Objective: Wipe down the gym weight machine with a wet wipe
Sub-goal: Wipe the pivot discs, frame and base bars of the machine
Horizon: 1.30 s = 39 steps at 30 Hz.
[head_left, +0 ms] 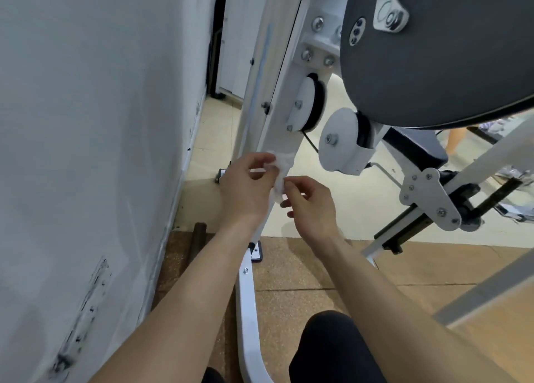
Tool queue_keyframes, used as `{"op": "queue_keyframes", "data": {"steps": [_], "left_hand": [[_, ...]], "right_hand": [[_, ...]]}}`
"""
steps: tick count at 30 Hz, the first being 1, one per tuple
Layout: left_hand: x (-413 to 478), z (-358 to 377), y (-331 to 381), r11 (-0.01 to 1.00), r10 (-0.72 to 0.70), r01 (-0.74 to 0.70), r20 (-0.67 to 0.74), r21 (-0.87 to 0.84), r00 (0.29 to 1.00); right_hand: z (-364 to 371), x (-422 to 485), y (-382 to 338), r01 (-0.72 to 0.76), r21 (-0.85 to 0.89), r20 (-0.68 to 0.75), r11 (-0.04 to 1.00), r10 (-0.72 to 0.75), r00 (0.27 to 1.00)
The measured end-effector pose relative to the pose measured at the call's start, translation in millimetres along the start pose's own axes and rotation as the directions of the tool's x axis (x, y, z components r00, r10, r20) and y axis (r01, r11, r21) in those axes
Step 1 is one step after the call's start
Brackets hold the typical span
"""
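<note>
White wet wipe [279, 177], crumpled and hanging lengthwise, held between both hands in front of the lower end of the weight machine's white upright post [284, 99]. Left hand [245, 186]: fingers curled, thumb and forefinger pinching the upper part of the wipe, whose top edge lies against the post. Right hand [310, 206]: fingers bent, fingertips nipping the wipe's right edge lower down. Both forearms reach in from the near edge of the scene. To the right of the post, two white pulley discs [307, 105] with black rims and a thin black cable; above and to the right, a large dark round pad [439, 64] with a metal bracket. Farther right, a white hinge plate [427, 200] bolted to a black bar. On the left, a scuffed white wall [86, 151]. Below, a curved white frame tube [248, 325] runs along the brown speckled floor [303, 267]; beige tile lies beyond. A dark-clad knee [332, 351] shows at the near edge.
</note>
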State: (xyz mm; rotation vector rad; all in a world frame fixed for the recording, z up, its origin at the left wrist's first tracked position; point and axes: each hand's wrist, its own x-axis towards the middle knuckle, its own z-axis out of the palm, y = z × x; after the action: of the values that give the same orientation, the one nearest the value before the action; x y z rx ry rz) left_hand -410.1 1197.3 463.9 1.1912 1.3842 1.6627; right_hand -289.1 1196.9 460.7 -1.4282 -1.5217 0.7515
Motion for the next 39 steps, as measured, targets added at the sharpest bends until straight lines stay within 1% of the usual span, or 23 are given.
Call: {"op": "queue_keyframes", "data": {"steps": [2, 4, 7, 9, 10, 14, 17, 19, 22, 24, 27, 29, 30, 32, 33, 34, 36, 39], "left_hand": [[3, 12, 18, 0.997, 0.026, -0.025, 0.014, -0.069, 1.000], [4, 27, 30, 0.992, 0.028, -0.020, 0.063, -0.123, 0.998], [-8, 47, 39, 0.981, 0.004, 0.020, 0.121, -0.194, 0.993], [-22, 53, 40, 0.971, -0.012, 0.036, 0.103, -0.236, 0.995], [-29, 54, 42, 0.970, 0.001, 0.018, 0.081, -0.241, 0.997], [-42, 55, 56, 0.964, 0.115, -0.106, 0.023, -0.245, 0.993], [-33, 57, 66, 0.963, 0.216, -0.212, 0.005, -0.166, 0.976], [-29, 58, 64, 0.961, 0.257, -0.256, -0.006, -0.107, 0.967], [-30, 58, 52, 0.967, 0.232, -0.232, -0.019, -0.104, 0.973], [-29, 60, 52, 0.964, 0.248, -0.250, -0.032, -0.095, 0.968], [-17, 65, 66, 0.934, 0.353, -0.356, -0.075, -0.029, 0.933], [-4, 66, 74, 0.912, 0.410, -0.410, -0.074, 0.019, 0.909], [4, 65, 74, 0.919, 0.395, -0.394, -0.059, 0.022, 0.917], [17, 61, 76, 0.967, 0.251, -0.250, 0.008, -0.052, 0.968], [22, 60, 75, 0.981, 0.180, -0.176, 0.043, -0.082, 0.983], [25, 59, 73, 0.988, 0.137, -0.131, 0.061, -0.085, 0.989], [26, 59, 67, 0.993, 0.114, -0.112, 0.076, -0.030, 0.991], [19, 60, 53, 0.994, 0.105, -0.107, 0.060, 0.031, 0.993]], "right_hand": [[-11, -6, -4, 0.001, -0.049, -0.111, 0.999, -0.006, 0.994], [-21, -16, -11, 0.011, -0.095, -0.230, 0.995, -0.033, 0.973], [-36, -32, -22, 0.036, -0.109, -0.321, 0.993, -0.070, 0.944], [-45, -41, -30, 0.072, -0.117, -0.360, 0.990, -0.110, 0.927], [-49, -45, -34, 0.098, -0.128, -0.382, 0.987, -0.140, 0.913], [-58, -49, -51, 0.260, -0.165, -0.464, 0.951, -0.308, 0.831], [-60, -38, -59, 0.316, -0.204, -0.491, 0.927, -0.376, 0.786], [-62, -31, -61, 0.321, -0.209, -0.482, 0.924, -0.383, 0.788], [-65, -28, -60, 0.316, -0.217, -0.470, 0.924, -0.383, 0.795], [-67, -27, -60, 0.322, -0.225, -0.479, 0.920, -0.392, 0.785], [-68, -26, -58, 0.323, -0.243, -0.481, 0.915, -0.403, 0.779], [-68, -26, -59, 0.314, -0.250, -0.478, 0.916, -0.399, 0.783], [-68, -27, -59, 0.309, -0.249, -0.476, 0.918, -0.394, 0.787], [-68, -27, -61, 0.301, -0.242, -0.469, 0.922, -0.383, 0.796], [-68, -28, -62, 0.298, -0.239, -0.466, 0.924, -0.379, 0.800], [-68, -28, -62, 0.296, -0.238, -0.464, 0.925, -0.376, 0.802], [-68, -28, -64, 0.290, -0.237, -0.463, 0.927, -0.371, 0.805], [-69, -30, -65, 0.285, -0.235, -0.461, 0.929, -0.365, 0.809]]}}
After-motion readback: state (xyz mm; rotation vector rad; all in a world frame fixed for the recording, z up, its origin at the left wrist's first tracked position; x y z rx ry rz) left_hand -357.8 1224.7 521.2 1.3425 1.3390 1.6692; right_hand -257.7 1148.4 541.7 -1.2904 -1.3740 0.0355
